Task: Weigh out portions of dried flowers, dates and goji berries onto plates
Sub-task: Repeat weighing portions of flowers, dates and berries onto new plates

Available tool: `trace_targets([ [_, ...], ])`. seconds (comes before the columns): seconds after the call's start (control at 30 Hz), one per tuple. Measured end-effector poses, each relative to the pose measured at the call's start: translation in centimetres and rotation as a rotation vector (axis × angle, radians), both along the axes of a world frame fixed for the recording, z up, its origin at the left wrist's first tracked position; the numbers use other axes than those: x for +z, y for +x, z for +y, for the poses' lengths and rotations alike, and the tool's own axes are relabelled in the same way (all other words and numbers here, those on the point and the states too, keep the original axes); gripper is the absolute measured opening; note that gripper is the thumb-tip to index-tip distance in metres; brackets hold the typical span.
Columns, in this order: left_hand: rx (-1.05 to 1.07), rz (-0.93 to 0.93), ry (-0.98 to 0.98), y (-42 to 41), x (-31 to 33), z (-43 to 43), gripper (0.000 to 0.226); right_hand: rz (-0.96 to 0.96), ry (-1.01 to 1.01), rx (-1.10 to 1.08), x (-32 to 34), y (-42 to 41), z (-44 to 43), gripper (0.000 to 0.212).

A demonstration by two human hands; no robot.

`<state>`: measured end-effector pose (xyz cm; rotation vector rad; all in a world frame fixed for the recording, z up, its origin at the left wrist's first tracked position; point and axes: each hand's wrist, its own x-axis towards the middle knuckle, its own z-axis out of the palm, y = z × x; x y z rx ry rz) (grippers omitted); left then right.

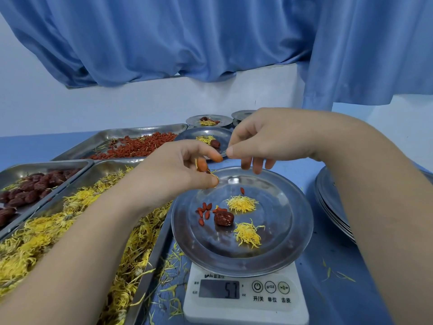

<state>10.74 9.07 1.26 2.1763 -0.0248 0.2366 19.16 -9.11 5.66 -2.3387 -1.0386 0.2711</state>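
Head view: both hands hover close together over the far rim of the plate (293, 242) on the scale (246, 301). Left hand (185, 167) pinches a few yellow flower strands (212, 175). Right hand (262, 137) has thumb and fingers curled, and I cannot tell whether it holds anything. Below the hands the plate already carries two dried flowers (242, 204), one date (223, 218) and several goji berries (203, 211) — this portion looks nearly done. Beyond the hands sit two filled plates (187, 137) — a stack of bare plates (332, 207) right of the right hand suggests more portions remain.
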Motion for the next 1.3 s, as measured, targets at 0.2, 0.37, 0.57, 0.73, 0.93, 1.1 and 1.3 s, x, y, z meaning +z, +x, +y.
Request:
trace_targets([
  [0.2,0.055,-0.066,0.033,0.0,-0.1,-0.2,0.033,0.003,-0.001,0.010,0.0,0.0,0.0,0.020],
  [0.37,0.047,-0.030,0.049,-0.1,0.3,-0.2,0.040,0.003,0.005,0.006,-0.1,0.2,0.0,0.020],
  [0.57,-0.047,0.109,-0.095,-0.2,1.0,0.0,0.023,0.021,-0.016,-0.013,0.0,0.3,-0.3,0.021],
  [0.73,-0.059,0.168,-0.231,0.2,1.0,0.4,0.018,0.066,-0.120,-0.050,0.0,0.2,-0.9,0.019],
  [0.93,-0.074,0.136,-0.292,0.4,1.1,0.7,0.017,0.039,-0.241,-0.098,0.6,-1.1,-0.8,0.022],
  [1.1,-0.100,0.108,-0.300,0.2,1.6,0.6,0.018,-0.169,-0.287,-0.070,1.3,-4.5,-0.7,0.025],
  [1.3,-0.156,0.132,-0.247,-0.3,2.0,0.7,0.015,-0.300,-0.070,-0.149,-2.2,-7.9,-3.1,0.019],
])
